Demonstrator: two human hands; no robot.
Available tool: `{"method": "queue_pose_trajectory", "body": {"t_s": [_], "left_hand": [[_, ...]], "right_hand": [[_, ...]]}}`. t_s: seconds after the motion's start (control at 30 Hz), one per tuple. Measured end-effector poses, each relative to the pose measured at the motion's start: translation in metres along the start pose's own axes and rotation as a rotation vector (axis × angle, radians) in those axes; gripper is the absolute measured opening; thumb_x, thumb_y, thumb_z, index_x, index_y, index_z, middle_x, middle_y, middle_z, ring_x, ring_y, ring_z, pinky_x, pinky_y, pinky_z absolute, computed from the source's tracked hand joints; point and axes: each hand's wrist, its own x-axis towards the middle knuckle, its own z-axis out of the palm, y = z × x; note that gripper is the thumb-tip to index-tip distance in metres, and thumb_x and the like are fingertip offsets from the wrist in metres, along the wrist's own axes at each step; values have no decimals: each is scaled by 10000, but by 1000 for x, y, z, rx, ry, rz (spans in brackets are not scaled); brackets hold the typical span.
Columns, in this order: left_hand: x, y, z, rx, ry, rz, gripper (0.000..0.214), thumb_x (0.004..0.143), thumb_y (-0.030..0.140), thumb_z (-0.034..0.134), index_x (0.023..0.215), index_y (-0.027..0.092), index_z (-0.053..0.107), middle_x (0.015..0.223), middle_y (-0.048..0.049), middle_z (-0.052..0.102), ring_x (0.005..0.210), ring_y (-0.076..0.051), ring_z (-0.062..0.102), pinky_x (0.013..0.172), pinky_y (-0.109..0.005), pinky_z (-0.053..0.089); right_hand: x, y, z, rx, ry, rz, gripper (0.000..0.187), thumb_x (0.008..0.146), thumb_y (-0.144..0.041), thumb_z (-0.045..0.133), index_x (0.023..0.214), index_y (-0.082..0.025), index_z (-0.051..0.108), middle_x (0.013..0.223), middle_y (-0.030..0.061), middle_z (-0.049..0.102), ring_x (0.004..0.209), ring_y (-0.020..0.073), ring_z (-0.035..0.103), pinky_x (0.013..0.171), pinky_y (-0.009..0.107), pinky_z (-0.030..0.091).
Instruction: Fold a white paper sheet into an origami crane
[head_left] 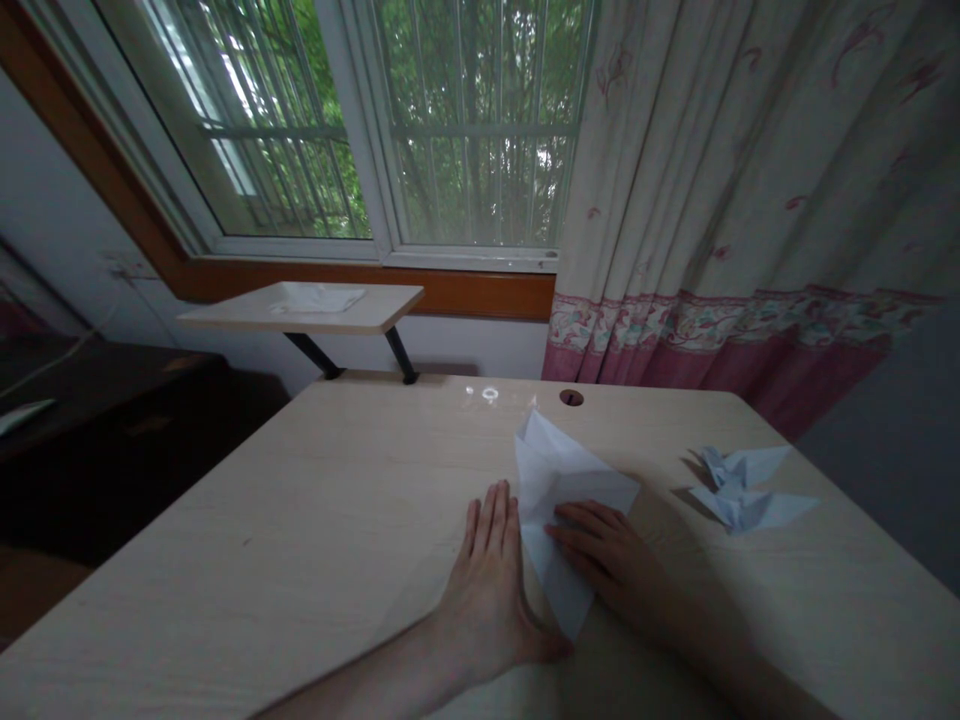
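A folded sheet of white paper lies on the desk in front of me, its upper corner lifted a little off the surface. My left hand rests flat along the paper's left edge, fingers stretched forward and thumb out by the lower tip. On the right half of the sheet lies my right hand, its fingers extended and pressing the paper down. To the right stand two folded paper birds, close together and apart from my hands.
The pale wooden desk has a round cable hole near its back edge. A raised shelf on black legs bears crumpled white paper. Behind are a barred window and a floral curtain. Dark furniture stands left.
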Motion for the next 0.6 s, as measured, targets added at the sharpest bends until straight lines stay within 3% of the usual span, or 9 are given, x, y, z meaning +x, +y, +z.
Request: {"method": "queue_pose_trajectory", "body": {"t_s": [0.3, 0.6], "left_hand": [[7, -6, -6, 17, 37, -8, 1548, 420, 708, 861, 1585, 91, 49, 1624, -303, 107, 1497, -492, 74, 1172, -721, 143], [27, -28, -21, 37, 187, -23, 1136, 742, 587, 768, 1570, 166, 114, 1626, -231, 219, 1513, -417, 152, 1192, -675, 122]], "right_hand": [[0, -3, -1, -4, -6, -4, 333, 1026, -278, 495, 1319, -318, 649, 1404, 32, 617, 1301, 256, 523, 1099, 495, 417], [2, -7, -5, -2, -19, -13, 336, 1033, -283, 475, 1318, -303, 652, 1400, 58, 618, 1290, 260, 535, 1081, 486, 437]]}}
